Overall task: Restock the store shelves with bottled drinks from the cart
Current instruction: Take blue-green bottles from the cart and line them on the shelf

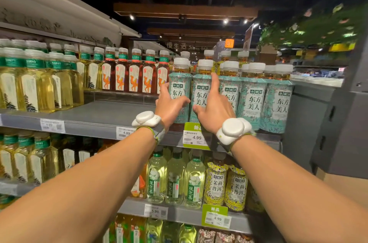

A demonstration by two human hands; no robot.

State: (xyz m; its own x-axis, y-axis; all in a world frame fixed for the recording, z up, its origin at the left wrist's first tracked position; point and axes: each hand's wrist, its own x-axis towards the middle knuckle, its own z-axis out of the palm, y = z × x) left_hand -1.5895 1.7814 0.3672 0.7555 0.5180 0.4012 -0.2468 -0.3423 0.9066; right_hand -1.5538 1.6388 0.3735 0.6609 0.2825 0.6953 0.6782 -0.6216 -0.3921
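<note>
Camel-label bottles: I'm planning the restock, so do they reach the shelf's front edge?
No, the camel-label bottles stand at the back, with bare grey shelf between them and the front edge.

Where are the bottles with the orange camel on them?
In the head view the camel bottles stand at the back of the upper shelf, left of centre, between yellow bottles and teal bottles.

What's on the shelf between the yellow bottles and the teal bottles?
At the front, only bare grey shelf lies between the yellow bottles and teal bottles; camel bottles stand further back. The head view shows it.
</note>
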